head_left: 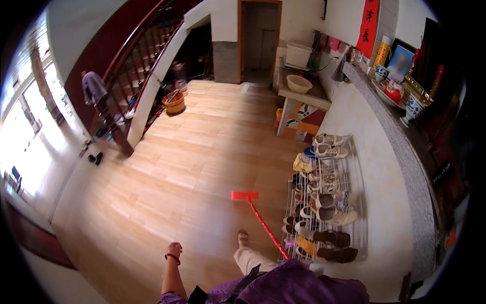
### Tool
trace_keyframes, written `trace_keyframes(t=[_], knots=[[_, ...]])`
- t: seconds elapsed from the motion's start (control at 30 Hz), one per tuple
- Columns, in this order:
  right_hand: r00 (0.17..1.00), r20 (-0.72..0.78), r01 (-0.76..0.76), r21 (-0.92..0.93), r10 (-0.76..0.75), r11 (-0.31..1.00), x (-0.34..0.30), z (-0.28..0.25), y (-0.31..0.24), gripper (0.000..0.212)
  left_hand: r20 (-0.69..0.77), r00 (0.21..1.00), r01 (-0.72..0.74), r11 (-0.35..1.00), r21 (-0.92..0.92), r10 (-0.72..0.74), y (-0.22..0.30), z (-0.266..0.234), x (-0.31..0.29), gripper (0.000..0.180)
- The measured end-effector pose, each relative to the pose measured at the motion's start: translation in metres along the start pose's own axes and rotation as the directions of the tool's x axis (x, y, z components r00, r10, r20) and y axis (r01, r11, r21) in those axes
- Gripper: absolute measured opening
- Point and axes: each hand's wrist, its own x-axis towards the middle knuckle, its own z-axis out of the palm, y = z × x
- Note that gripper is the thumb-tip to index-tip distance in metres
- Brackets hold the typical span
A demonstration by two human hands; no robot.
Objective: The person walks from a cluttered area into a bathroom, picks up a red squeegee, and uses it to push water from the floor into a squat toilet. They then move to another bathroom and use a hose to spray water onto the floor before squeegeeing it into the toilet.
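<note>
My left hand (174, 248) hangs over the floor at the lower left, its fingers curled in and nothing showing in them. A dark red bracelet (172, 259) circles that wrist. In front of me a long-handled floor tool, a broom or mop with a flat red head (245, 195), rests on the floor. Its patterned red handle (267, 229) slants back to the right and disappears behind my purple top (304, 283). My right hand is out of sight. One foot in a brown sandal (243, 236) is ahead of me, close to the tool.
A white wire shoe rack (288, 205) full of shoes stands along the right wall, under a stone ledge (392, 126) with vases. Farther off are a counter with a basin (299, 84) and a doorway. A wooden bucket (174, 103) sits by the staircase (136, 55); dark shoes (95, 158) lie left.
</note>
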Motion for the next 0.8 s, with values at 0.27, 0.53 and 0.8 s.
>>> trace_keyframes(t=[0.27,0.53,0.8], knots=[[0.999,-0.034,-0.041,0.023,0.042,0.999,0.145,-0.108,-0.075,0.028,0.553,0.828,-0.200,0.873,0.444,-0.091,0.057,0.113,0.162,0.014],[1.000,-0.024,-0.010,0.050,0.011,0.999,0.299,-0.202,-0.236,0.030,0.427,0.794,-0.079,0.622,0.779,-0.434,0.202,0.173,0.277,0.016],[0.986,-0.152,-0.059,0.078,0.071,0.995,0.512,-0.302,-0.309,0.034,0.468,0.757,-0.290,0.407,0.866,-0.457,0.373,0.254,0.519,0.025]])
